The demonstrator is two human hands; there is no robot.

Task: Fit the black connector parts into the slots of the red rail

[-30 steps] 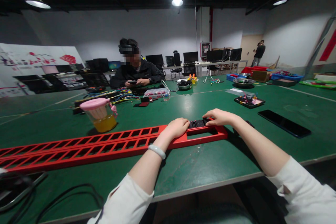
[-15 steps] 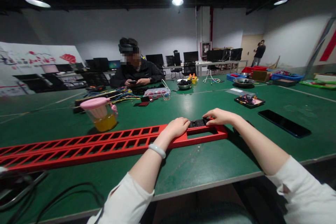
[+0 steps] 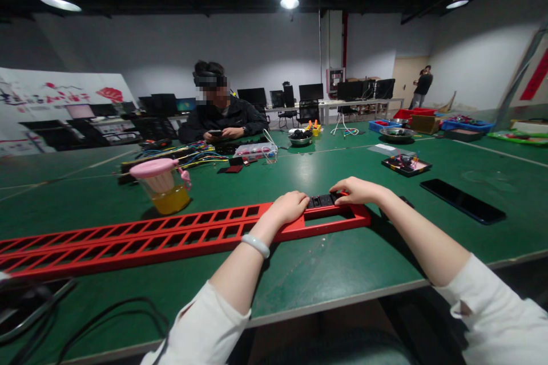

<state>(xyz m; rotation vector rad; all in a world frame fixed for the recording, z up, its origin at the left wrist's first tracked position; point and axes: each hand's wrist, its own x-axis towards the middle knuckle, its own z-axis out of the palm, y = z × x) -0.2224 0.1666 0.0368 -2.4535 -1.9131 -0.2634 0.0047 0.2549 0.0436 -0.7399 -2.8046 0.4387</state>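
Observation:
A long red slotted frame [image 3: 184, 235] lies across the green table, with two rows of openings. Near its right end, a black module with socket-like parts [image 3: 322, 200] sits in the back row. My left hand [image 3: 292, 206] rests over the frame at the module's left end, its fingers bent down and the tips hidden. At the module's other end is my right hand [image 3: 353, 190], thumb and fingers curled around it. The longer opening in front of the module has nothing in it.
A pink-lidded jug [image 3: 169, 188] of yellow liquid stands behind the frame. On the right are a phone [image 3: 462, 201] and a small parts tray [image 3: 406, 164]. Black cables [image 3: 115, 308] lie front left. Across the table, a person [image 3: 222, 108] sits holding a dark object.

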